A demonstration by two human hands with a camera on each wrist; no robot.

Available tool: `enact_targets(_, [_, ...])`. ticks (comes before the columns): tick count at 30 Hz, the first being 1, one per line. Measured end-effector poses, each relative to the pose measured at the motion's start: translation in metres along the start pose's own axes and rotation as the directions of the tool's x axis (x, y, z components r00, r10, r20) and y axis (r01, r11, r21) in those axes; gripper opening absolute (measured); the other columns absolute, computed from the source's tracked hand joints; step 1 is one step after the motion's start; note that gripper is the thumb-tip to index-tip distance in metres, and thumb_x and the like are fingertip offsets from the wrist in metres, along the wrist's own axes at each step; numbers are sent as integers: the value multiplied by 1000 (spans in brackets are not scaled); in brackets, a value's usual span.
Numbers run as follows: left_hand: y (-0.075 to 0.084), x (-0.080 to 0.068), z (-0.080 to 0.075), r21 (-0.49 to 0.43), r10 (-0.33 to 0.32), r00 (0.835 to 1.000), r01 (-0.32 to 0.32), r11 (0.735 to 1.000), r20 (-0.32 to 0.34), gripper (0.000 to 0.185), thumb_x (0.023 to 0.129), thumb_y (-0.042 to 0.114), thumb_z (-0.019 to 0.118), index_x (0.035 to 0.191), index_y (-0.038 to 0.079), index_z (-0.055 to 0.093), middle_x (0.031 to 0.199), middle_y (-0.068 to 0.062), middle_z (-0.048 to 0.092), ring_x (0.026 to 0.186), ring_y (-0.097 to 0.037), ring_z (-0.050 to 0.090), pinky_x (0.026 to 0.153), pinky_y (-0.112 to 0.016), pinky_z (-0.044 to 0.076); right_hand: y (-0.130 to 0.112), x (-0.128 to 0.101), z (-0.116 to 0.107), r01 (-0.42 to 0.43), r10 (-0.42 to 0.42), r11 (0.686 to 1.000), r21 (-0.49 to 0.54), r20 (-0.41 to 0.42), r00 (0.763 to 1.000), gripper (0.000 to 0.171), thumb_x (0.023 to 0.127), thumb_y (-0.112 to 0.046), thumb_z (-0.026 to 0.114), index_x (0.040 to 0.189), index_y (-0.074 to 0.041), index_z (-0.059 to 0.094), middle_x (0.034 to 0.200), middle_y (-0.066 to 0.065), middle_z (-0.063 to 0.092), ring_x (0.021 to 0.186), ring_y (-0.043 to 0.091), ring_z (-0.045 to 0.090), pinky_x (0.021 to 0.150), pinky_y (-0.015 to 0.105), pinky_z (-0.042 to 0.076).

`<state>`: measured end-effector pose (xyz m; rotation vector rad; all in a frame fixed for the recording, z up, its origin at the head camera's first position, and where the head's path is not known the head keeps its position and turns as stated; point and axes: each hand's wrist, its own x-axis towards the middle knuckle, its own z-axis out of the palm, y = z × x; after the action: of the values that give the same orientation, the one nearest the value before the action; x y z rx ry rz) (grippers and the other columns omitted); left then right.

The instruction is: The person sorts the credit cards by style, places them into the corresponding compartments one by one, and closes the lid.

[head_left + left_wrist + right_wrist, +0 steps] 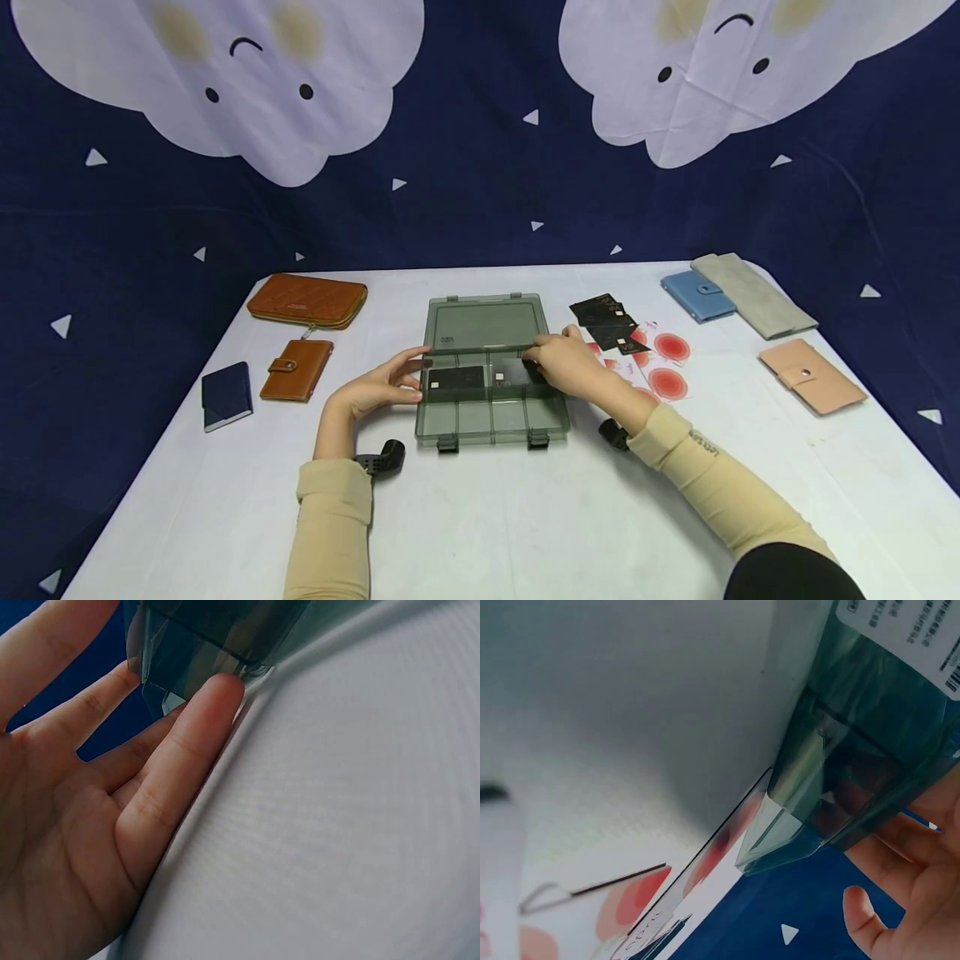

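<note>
A clear grey-green plastic box (457, 421) with compartments lies with its lid (487, 321) folded back on the white table. One black card (456, 379) sits in its back left compartment, and another black card (508, 373) is in the back right one. My right hand (570, 360) reaches over the box's right side and pinches the right end of that second card; its fingertips are partly hidden. At the left wall, my left hand (382, 385) steadies the box with fairly straight fingers. In the left wrist view its thumb (187, 742) touches the box's lower edge.
Right of the box lie several black cards (603, 315) and several white cards with red circles (667, 383). Brown wallets (307, 300) and a navy one (227, 396) are at left. Blue (697, 293), grey (753, 292) and pink wallets (812, 375) are at right.
</note>
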<state>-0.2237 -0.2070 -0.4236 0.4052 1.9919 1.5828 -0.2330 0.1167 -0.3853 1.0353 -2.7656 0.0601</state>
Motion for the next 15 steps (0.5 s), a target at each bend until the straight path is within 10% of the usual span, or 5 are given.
enact_targets(5, [2, 0, 0, -12, 9, 1000, -9, 1000, 8, 85, 82, 7, 68, 149, 16, 16, 149, -20, 17, 100, -19, 47, 84, -34, 43, 0, -1, -1, 35, -35, 999, -19, 41, 999, 23, 79, -9, 69, 101, -15, 71, 87, 2, 65, 81, 19, 62, 67, 39, 32])
enact_targets(9, [1, -1, 0, -17, 9, 1000, -9, 1000, 11, 85, 82, 5, 67, 149, 15, 16, 149, -21, 16, 99, -19, 47, 84, -33, 43, 10, 0, -1, 50, -53, 986, 156, 18, 998, 22, 80, -4, 67, 100, -11, 71, 91, 3, 68, 86, 20, 64, 74, 39, 43])
enact_targets(15, [1, 0, 0, -14, 1, 1000, -1, 1000, 8, 86, 81, 7, 69, 149, 16, 16, 149, -21, 16, 100, -19, 47, 84, -33, 43, 51, 4, -11, -130, 141, 909, 395, 1, 990, 23, 84, 0, 61, 106, -5, 67, 98, 11, 67, 91, 26, 61, 79, 42, 47])
